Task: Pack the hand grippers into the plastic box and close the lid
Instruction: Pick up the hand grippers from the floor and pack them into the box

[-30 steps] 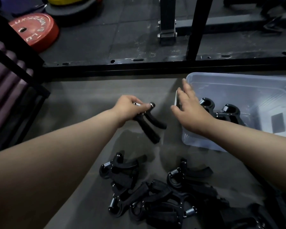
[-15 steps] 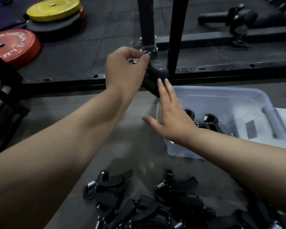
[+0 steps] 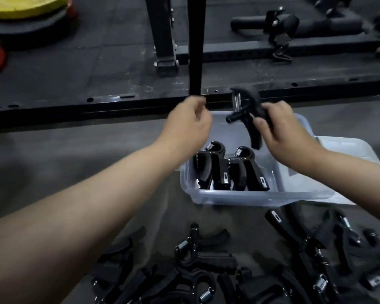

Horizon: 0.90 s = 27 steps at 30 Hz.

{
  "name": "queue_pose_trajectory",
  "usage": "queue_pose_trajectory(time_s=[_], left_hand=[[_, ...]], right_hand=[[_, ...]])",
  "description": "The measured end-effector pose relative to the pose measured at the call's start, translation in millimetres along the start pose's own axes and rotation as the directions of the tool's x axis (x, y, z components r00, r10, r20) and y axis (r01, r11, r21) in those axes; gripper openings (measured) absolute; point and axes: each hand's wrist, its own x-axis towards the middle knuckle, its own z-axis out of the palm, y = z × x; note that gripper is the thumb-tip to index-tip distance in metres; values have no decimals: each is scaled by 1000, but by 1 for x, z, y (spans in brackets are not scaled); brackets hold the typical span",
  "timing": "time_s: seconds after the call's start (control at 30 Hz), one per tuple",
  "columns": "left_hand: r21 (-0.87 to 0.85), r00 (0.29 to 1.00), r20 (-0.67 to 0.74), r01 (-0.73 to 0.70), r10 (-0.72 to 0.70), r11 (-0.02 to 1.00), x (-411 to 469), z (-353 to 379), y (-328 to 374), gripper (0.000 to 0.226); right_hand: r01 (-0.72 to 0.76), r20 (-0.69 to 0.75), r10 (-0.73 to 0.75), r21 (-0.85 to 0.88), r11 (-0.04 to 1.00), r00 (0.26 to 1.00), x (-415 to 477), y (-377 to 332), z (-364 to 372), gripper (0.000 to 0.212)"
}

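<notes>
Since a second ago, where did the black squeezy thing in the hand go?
The hand gripper rose and passed from the left hand to the right hand, which left the plastic box's rim and now grips it above the box. The left hand let go. The two grippers in the box and the pile on the floor stayed put.

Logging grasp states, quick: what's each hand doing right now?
Left hand: fingers curled, nothing visible in them; blurred.
Right hand: grips a black hand gripper above the plastic box.
</notes>
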Motion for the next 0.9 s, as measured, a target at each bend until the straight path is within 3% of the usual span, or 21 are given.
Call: queue_pose_trajectory(time_s=[0.1, 0.2, 0.33, 0.53, 0.6, 0.67, 0.73, 0.8, 0.9], left_hand=[[356, 993, 110, -81, 44, 931, -13, 22, -34, 51], [489, 987, 158, -107, 32, 866, -22, 36, -50, 56], [582, 981, 180, -165, 72, 796, -29, 45, -58, 59], [560, 982, 158, -172, 99, 810, -32, 43, -61, 53], [554, 983, 158, -170, 98, 815, -32, 43, -62, 52], [548, 983, 154, -171, 102, 819, -32, 43, -63, 51], [542, 984, 151, -165, 98, 824, -31, 43, -64, 50], [539, 984, 148, -163, 98, 826, -32, 43, -64, 49], [533, 985, 145, -155, 91, 832, -32, 43, -64, 47]], right_hand=[[-298, 197, 287, 30, 954, 937, -13, 22, 3, 23], [-641, 346, 553, 243, 728, 758, -23, 29, 15, 17], [-771, 442, 638, 263, 580, 630, -20, 39, 31, 22], [-868, 496, 713, 303, 394, 496, -15, 44, 61, 23], [-865, 463, 732, 223, 450, 500, -12, 48, 67, 27], [-783, 410, 728, -53, 620, 549, -11, 47, 67, 31], [-636, 369, 719, -337, 694, 589, -13, 39, 63, 40], [-569, 396, 684, -380, 729, 612, -15, 34, 61, 42], [-550, 438, 599, -248, 798, 671, -16, 28, 59, 16]])
